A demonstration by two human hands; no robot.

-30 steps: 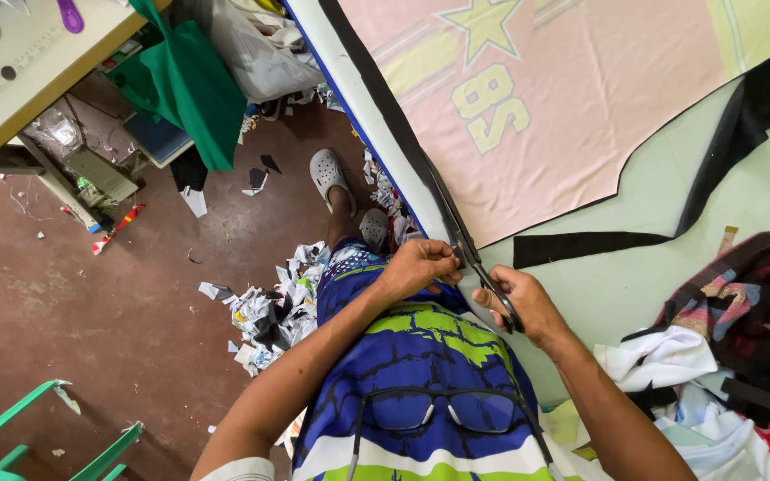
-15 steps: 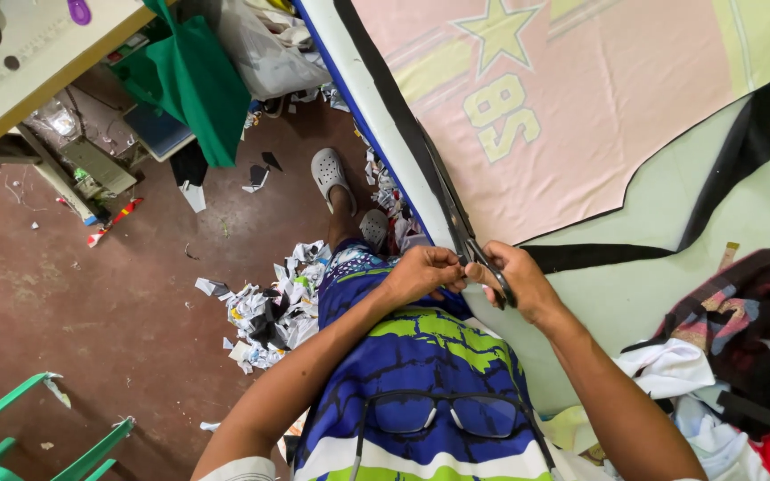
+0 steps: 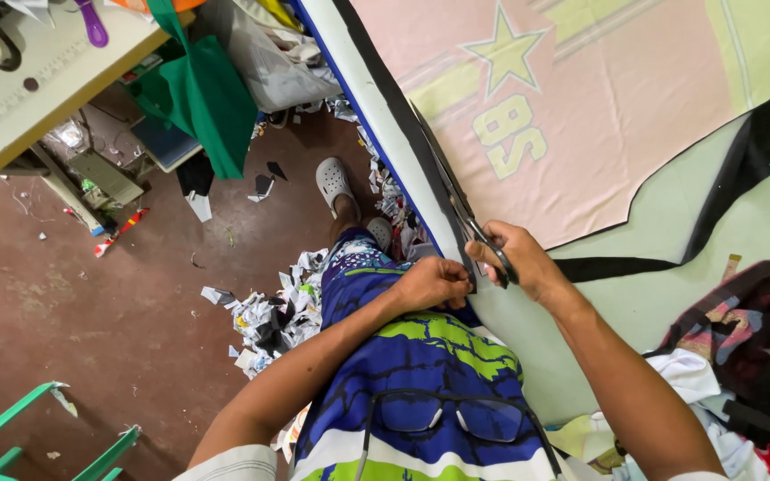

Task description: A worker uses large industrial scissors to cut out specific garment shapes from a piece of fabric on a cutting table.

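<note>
My right hand (image 3: 519, 263) grips the handles of long scissors (image 3: 452, 191), whose blades run along the black strip of fabric (image 3: 403, 125) at the near edge of the pale green cutting table (image 3: 715, 232). My left hand (image 3: 434, 283) is closed on the fabric edge right beside the scissors, at the table's rim. A pink printed fabric panel (image 3: 599, 107) with a pale star and pale digits lies flat on the table beyond the blades. A pair of glasses (image 3: 452, 414) hangs on my blue and green shirt.
Fabric scraps (image 3: 274, 312) litter the brown floor by my sandalled foot (image 3: 333, 183). A wooden sewing table (image 3: 37, 80) with green cloth (image 3: 198, 93) stands at left. A green chair (image 3: 11, 441) is at bottom left. Piled clothes (image 3: 741, 330) lie at right.
Both hands have shifted slightly along the table edge, the scissors staying on the black strip. The left hand has closed in against the scissors.
</note>
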